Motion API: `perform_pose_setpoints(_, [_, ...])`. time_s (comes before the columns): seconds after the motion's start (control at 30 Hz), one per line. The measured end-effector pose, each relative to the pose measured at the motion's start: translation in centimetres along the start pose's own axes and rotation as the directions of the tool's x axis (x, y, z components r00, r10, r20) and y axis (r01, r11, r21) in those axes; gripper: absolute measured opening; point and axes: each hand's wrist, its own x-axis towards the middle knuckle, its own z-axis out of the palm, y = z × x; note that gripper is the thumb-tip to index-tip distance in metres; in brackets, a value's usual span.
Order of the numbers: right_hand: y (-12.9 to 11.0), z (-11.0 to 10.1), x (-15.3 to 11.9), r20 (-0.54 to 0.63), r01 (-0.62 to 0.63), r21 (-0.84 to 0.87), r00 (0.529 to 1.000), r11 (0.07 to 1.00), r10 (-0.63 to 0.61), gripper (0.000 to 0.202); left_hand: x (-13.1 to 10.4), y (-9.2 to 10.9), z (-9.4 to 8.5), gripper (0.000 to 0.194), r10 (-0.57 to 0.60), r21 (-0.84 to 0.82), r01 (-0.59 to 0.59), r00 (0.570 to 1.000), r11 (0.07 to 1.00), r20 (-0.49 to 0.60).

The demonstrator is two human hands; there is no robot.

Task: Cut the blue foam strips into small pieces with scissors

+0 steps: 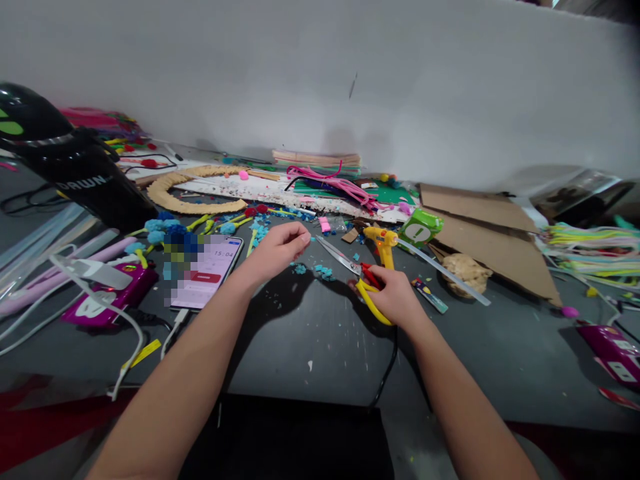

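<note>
My right hand (pixel 393 293) grips scissors (pixel 345 260) with yellow and red handles, their blades pointing up and left toward my other hand. The fingers of my left hand (pixel 281 248) are pinched together above the grey table (pixel 305 347); anything between the fingertips is too small to make out. Small blue scraps (pixel 324 272) lie on the table between and below the hands. Just beyond my right hand is a yellow glue gun (pixel 383 243) with a clear glue stick in it. A lit phone (pixel 213 277) lies left of my left hand.
A black bottle (pixel 95 180) stands at the left near a purple power strip (pixel 113 300) and white cables. Behind are a curved tan ring (pixel 165 190) and pink pipe cleaners (pixel 335 183). Cardboard (pixel 490 243), a green box (pixel 421 228) and a tan lump (pixel 465 273) are at the right.
</note>
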Motion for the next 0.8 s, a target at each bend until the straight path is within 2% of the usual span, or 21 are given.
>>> perform_pose_setpoints(0.33, [-0.11, -0.18, 0.10, 0.013, 0.022, -0.010, 1.000, 1.000, -0.022, 0.028, -0.08, -0.03, 0.00, 0.022, 0.015, 0.017, -0.015, 1.000, 1.000, 0.006])
perform_pose_setpoints(0.53, [-0.02, -0.22, 0.11, 0.031, 0.002, -0.022, 1.000, 1.000, -0.001, 0.029, -0.05, -0.11, -0.01, 0.021, 0.018, 0.038, -0.018, 1.000, 0.999, -0.002])
perform_pose_setpoints(0.7, [-0.13, -0.35, 0.14, 0.015, -0.077, 0.053, 0.997, 0.996, 0.076, 0.033, -0.06, 0.12, -0.07, 0.019, 0.008, 0.063, -0.008, 1.000, 0.998, -0.002])
perform_pose_setpoints(0.8, [-0.12, -0.41, 0.09, 0.026, -0.067, 0.057, 0.997, 0.996, 0.066, 0.033, -0.06, 0.20, -0.08, 0.019, 0.006, 0.067, -0.006, 1.000, 0.998, -0.003])
